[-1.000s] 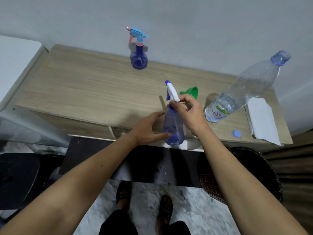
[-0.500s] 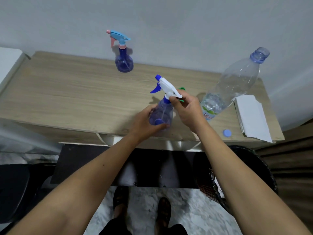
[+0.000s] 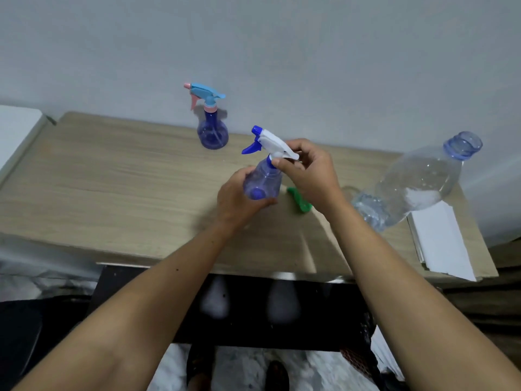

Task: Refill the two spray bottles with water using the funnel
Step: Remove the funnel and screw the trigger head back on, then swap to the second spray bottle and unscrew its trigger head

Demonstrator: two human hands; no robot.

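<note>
A clear blue spray bottle [image 3: 262, 180] with a white and blue trigger head [image 3: 270, 142] is held above the middle of the wooden table [image 3: 112, 187]. My left hand [image 3: 239, 197] wraps its body from below. My right hand [image 3: 306, 170] pinches the neck under the trigger head. A green funnel [image 3: 299, 200] lies on the table just behind my right wrist, partly hidden. A second blue spray bottle [image 3: 212, 131] with a light blue and pink head stands at the back by the wall. A large uncapped water bottle [image 3: 417, 182], partly full, stands at the right.
A stack of white paper [image 3: 442, 241] lies on the table's right edge. A white surface [image 3: 17, 134] adjoins the table at the left. Below the front edge are a dark shelf, a basket [image 3: 358, 359] and my feet on a marble floor.
The spray bottle has come up and back over the table from its front edge. My left hand has closed around its body, and my right hand has stayed at the neck.
</note>
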